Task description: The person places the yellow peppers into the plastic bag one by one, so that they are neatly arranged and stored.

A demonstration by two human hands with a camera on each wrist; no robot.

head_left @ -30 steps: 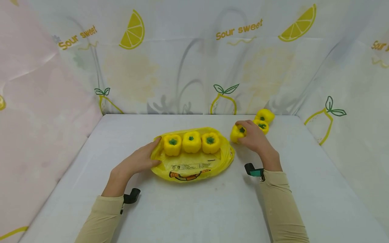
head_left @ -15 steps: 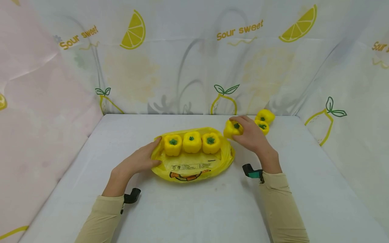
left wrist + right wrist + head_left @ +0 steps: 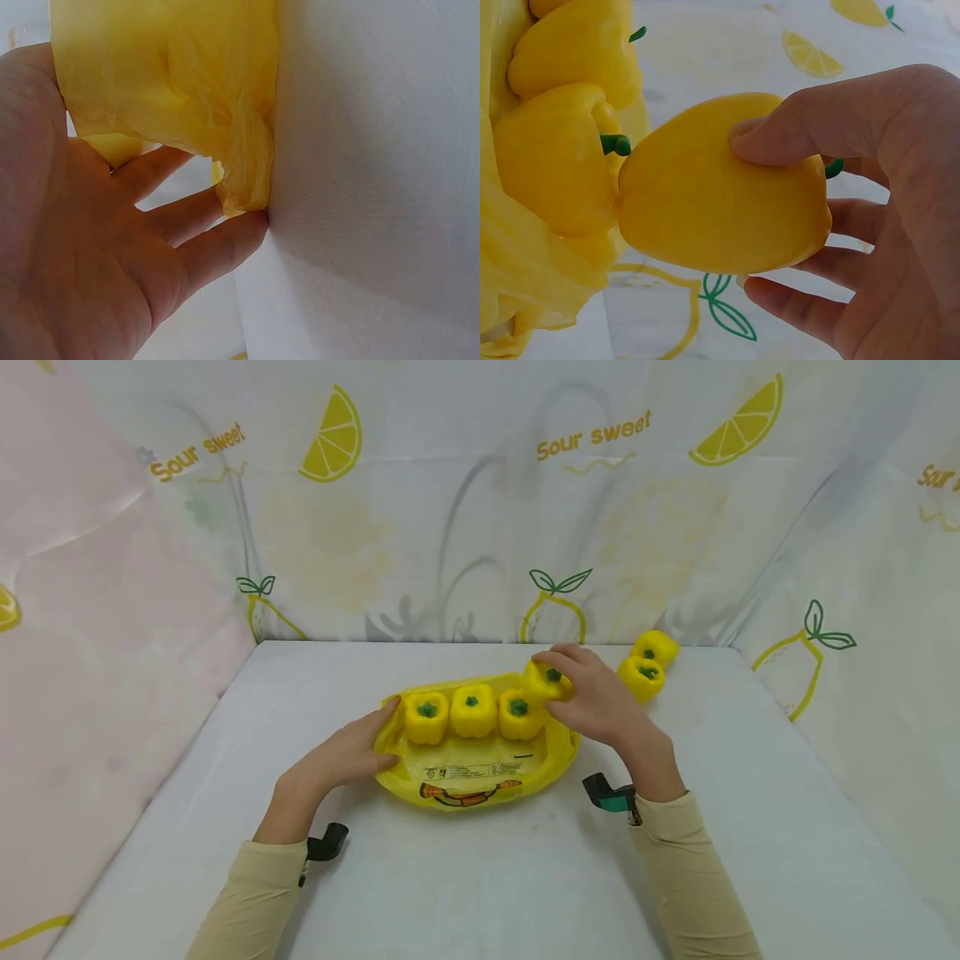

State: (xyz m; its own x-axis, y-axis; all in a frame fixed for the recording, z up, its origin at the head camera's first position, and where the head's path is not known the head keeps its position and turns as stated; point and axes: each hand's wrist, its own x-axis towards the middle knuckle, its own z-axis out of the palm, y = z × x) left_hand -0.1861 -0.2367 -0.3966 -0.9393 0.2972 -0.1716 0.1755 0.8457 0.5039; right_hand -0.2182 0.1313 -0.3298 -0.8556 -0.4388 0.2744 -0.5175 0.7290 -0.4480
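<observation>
Head view: on the table [image 3: 480, 885], a yellow bag [image 3: 438, 758], its long axis crosswise, lies just left of the right hand [image 3: 600, 700]; the left hand [image 3: 341, 753] spreads against its left side, fingers nearly straight, clasping nothing; the right, reaching in obliquely, grasps a yellow pepper [image 3: 539, 687] above the bag's far right part, green stem [image 3: 553, 675] up

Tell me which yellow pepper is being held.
The pepper in the right grip, at the yellow bag's right end; three others sit inside, two on the table.
</observation>
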